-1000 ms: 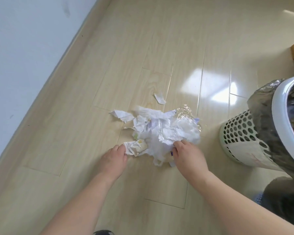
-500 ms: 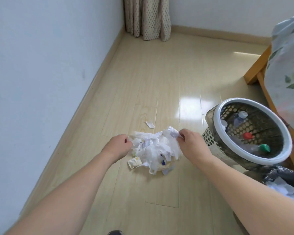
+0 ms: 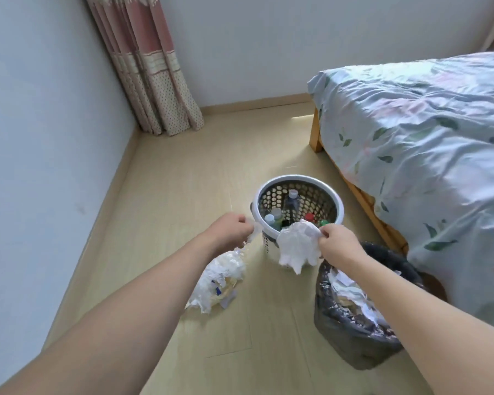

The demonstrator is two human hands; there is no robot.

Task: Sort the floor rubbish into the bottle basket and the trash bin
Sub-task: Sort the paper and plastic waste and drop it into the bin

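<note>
Head view. The left hand [image 3: 231,230] has its fingers curled around the top of a bundle of crumpled paper and clear plastic [image 3: 220,276], which hangs below the fingers and above the wooden floor [image 3: 183,195]. The right hand [image 3: 338,243] pinches a wad of white tissue [image 3: 295,248] between curled fingers and thumb; the wad hangs to the left of and below those fingers, in front of the near wall of the bottle basket [image 3: 297,179]. The basket, white-rimmed and perforated, stands on the floor just beyond both sets of fingertips and holds several capped bottles [image 3: 291,202]. The trash bin [image 3: 351,332], lined with a dark bag and holding crumpled paper, stands below and to the right of the right hand's fingers, partly hidden by the right forearm. Farther right of the right fingers is a bed with a leaf-print cover [image 3: 428,143]. Far beyond the left fingers, a patterned curtain [image 3: 151,75] hangs in the room corner.
</note>
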